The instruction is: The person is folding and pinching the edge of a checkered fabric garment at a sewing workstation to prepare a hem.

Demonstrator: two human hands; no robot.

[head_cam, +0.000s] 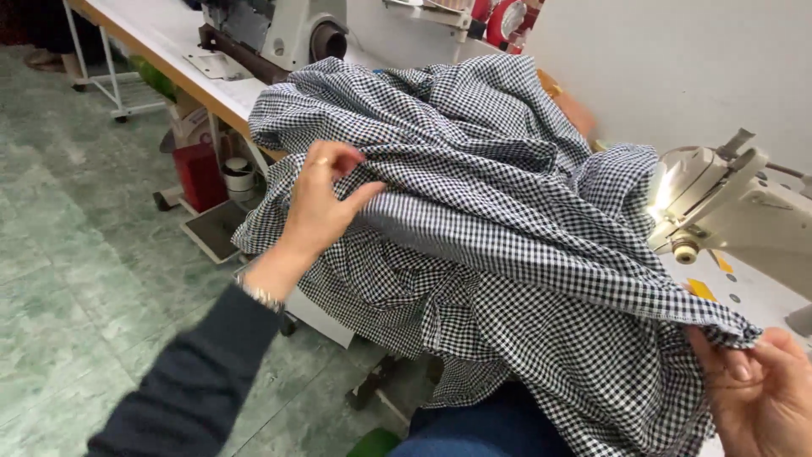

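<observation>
Across my lap and the table edge [222,100] lies the checked fabric [507,220], piled high. My left hand [321,203] pinches a fold near its upper left edge; my right hand [757,385] grips the lower right corner, fingers closed. Beside it sits the lit sewing machine [727,203]. Open green floor [76,254] spreads left.

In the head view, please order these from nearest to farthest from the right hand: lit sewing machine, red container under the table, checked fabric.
1. Checked fabric: its edge is pinched in the right hand.
2. Lit sewing machine: just above, right side.
3. Red container: far left, under the table.
</observation>
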